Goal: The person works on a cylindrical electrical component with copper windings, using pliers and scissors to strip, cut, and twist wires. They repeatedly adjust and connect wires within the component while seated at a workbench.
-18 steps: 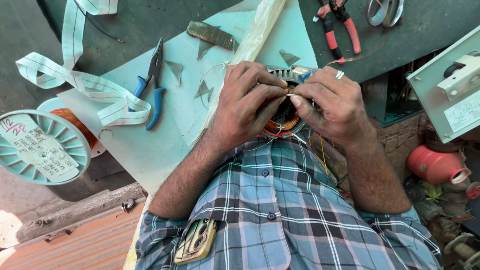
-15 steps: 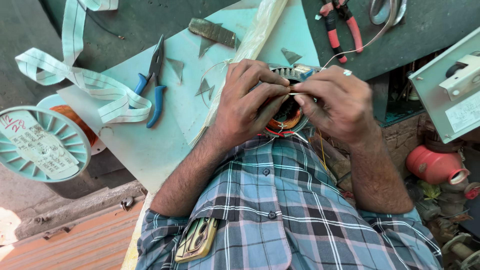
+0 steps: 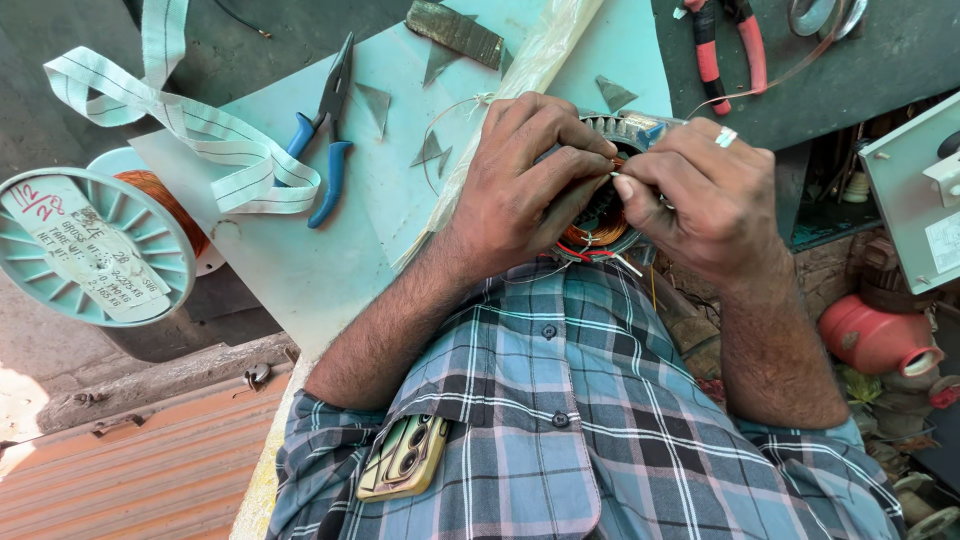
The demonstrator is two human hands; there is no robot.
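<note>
Your left hand [image 3: 525,185] clasps the round copper-wound motor stator [image 3: 600,215] steady at the workbench's near edge; your right hand [image 3: 705,195] pinches its thin wire.

Between the fingers [image 3: 560,165] — glossy copper wire in a ribbed grey metal stator [image 3: 610,215]; beyond the knuckles, matt pale paper sheet [image 3: 330,250], blue plastic-handled pliers [image 3: 322,150].

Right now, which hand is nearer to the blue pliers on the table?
Left. The left hand rests on the round motor coil, beside the blue pliers. The right hand is on the coil's far side, farther away.
</note>
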